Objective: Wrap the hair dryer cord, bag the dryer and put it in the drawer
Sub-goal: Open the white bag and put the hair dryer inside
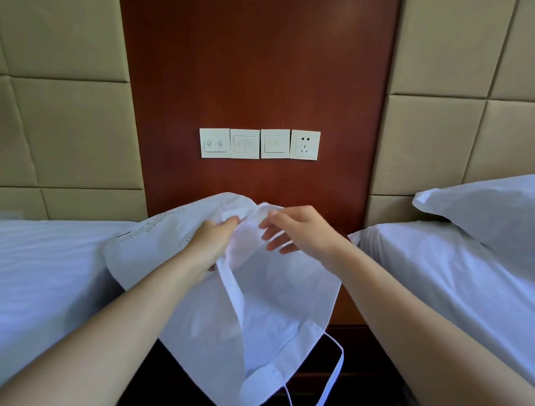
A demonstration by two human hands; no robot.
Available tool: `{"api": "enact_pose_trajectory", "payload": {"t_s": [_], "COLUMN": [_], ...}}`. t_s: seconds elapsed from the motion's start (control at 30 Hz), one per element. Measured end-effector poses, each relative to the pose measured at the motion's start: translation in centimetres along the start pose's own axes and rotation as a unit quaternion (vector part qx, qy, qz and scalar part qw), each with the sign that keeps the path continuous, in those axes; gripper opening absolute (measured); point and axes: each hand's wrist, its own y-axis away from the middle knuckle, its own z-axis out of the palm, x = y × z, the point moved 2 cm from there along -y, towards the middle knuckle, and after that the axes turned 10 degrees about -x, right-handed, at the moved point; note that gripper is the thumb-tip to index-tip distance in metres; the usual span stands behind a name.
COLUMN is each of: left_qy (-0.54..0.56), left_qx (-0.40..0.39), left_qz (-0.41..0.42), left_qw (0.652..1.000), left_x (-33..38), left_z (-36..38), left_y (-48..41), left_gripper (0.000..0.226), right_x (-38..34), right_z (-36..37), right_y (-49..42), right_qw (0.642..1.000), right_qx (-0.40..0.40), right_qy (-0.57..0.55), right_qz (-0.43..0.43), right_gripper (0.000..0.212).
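Observation:
A white cloth bag [259, 318] with faint grey print hangs in front of me between two beds. My left hand [212, 241] pinches a fold of the bag and a white strap that runs down from it. My right hand [299, 230] holds the bag's upper rim between thumb and fingers, with the other fingers spread. One looped handle [330, 380] dangles at the lower right. The hair dryer, its cord and the drawer are not in sight; whether the dryer is inside the bag cannot be told.
A dark wood nightstand [363, 350] stands below the bag, mostly hidden. White beds lie at the left [26, 279] and right [446, 283], with a pillow [501, 216] on the right. On the wood wall panel sit switch plates [244, 143] and a socket [304, 144].

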Motion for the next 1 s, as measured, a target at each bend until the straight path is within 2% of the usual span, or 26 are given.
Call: {"api": "enact_pose_trajectory", "payload": {"t_s": [0.13,0.2,0.27,0.43,0.57,0.67,0.8,1.0], "left_qy": [0.039,0.024,0.007,-0.003,-0.015,-0.018,-0.042,-0.039], "left_qx": [0.088,0.139,0.18,0.226,0.246,0.24,0.209,0.179], "left_qz": [0.044,0.063,0.078,0.086,0.095,0.091,0.1,0.094], "left_qw": [0.994,0.988,0.981,0.97,0.965,0.966,0.972,0.979], "left_x": [0.1,0.4,0.8,1.4,1.0,0.2,-0.6,-1.2], "left_z": [-1.9,-2.6,-3.2,-5.5,-7.4,-7.9,-7.4,-7.1], "left_y": [-0.5,-0.4,-0.1,-0.3,-0.7,-1.3,-2.0,-3.1], "left_gripper": [0.028,0.025,0.031,0.039,0.04,0.036,0.031,0.035], "right_x": [0.7,1.4,2.3,6.1,9.8,12.4,14.4,14.0], "right_z": [-2.4,-3.3,-4.0,-5.1,-5.5,-4.7,-3.3,-1.4], "right_y": [0.6,0.6,0.4,-0.9,-1.9,-2.4,-3.9,-7.4], "right_qw": [0.996,0.991,0.982,0.969,0.956,0.947,0.945,0.921], "right_qx": [0.083,0.134,0.183,0.238,0.245,0.215,0.194,0.14], "right_qy": [-0.02,-0.021,-0.038,-0.036,0.007,0.001,0.002,0.163], "right_qz": [0.003,0.007,0.007,0.064,0.159,0.237,0.263,0.324], "right_gripper": [0.031,0.03,0.031,0.027,0.025,0.049,0.072,0.081]}}
